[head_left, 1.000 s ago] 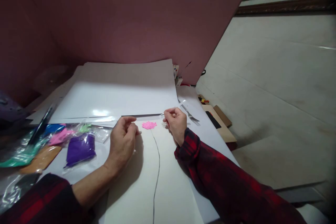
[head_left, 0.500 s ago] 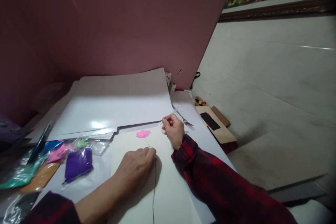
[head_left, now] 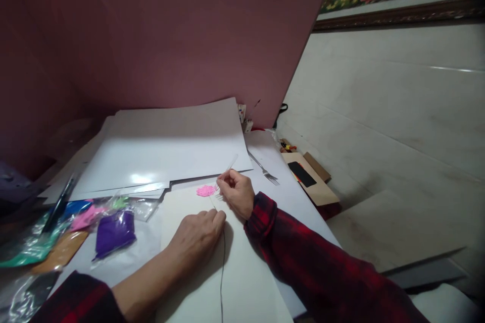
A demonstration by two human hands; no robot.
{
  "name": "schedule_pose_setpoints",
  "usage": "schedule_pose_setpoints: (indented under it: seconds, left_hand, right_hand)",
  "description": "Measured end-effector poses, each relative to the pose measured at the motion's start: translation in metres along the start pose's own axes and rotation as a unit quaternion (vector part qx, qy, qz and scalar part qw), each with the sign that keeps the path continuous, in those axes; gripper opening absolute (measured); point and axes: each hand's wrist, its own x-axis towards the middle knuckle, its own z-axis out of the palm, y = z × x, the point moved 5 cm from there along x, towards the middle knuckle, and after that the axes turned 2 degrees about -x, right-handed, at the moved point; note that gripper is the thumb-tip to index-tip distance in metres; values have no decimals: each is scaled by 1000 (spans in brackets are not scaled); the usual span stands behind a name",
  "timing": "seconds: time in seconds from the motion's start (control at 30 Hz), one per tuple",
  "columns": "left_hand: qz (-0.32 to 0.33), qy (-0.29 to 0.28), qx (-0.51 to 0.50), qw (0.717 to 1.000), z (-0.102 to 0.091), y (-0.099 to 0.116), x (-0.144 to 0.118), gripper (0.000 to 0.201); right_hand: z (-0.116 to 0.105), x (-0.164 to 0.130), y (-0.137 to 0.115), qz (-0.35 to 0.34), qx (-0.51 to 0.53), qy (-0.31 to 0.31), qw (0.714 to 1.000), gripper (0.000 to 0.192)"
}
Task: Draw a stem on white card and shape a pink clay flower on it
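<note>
My right hand (head_left: 237, 193) pinches a thin clear plastic fork (head_left: 227, 169) whose tines sit just right of a small pink clay flower (head_left: 206, 191). The flower lies at the top of a white sheet (head_left: 197, 282) with a thin dark stem line (head_left: 222, 262) drawn down from it. My left hand (head_left: 197, 234) rests flat on that sheet below the flower, fingers together over the stem line, holding nothing. Both sleeves are red and black plaid.
Glossy white boards (head_left: 166, 146) are stacked behind the sheet. Bags of coloured clay, purple (head_left: 113, 232), pink, green, blue and orange, lie at the left with a dark pen (head_left: 56, 207). A metal fork (head_left: 265, 169) and a cardboard box (head_left: 310, 179) sit at the right table edge.
My left hand dropped from beside the flower to lie flat lower on the sheet. My right hand moved left with the clear fork, closer to the flower.
</note>
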Motion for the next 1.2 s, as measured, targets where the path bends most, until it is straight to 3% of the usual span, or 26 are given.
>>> schedule_pose_setpoints:
  seconds: [0.23,0.57,0.9,1.03,1.2]
  left_hand:
    - [10,-1,0,1000,0,1,-1,22]
    - [30,36,11,999,4,0,-1,24]
    - [26,56,-4,998,4,-1,-3,23]
    - [26,85,-4,996,3,-1,-4,20]
    - [33,181,-31,982,-2,-1,-7,21]
  right_hand:
    - [8,4,-1,-48,-112,-7,992,8]
    - [10,4,1,-64,-160,-26,985,7]
    - [5,4,0,-71,-201,20,977,8]
    - [0,5,2,-60,-162,58,983,8]
    - [-9,9,14,29,11,114,993,13]
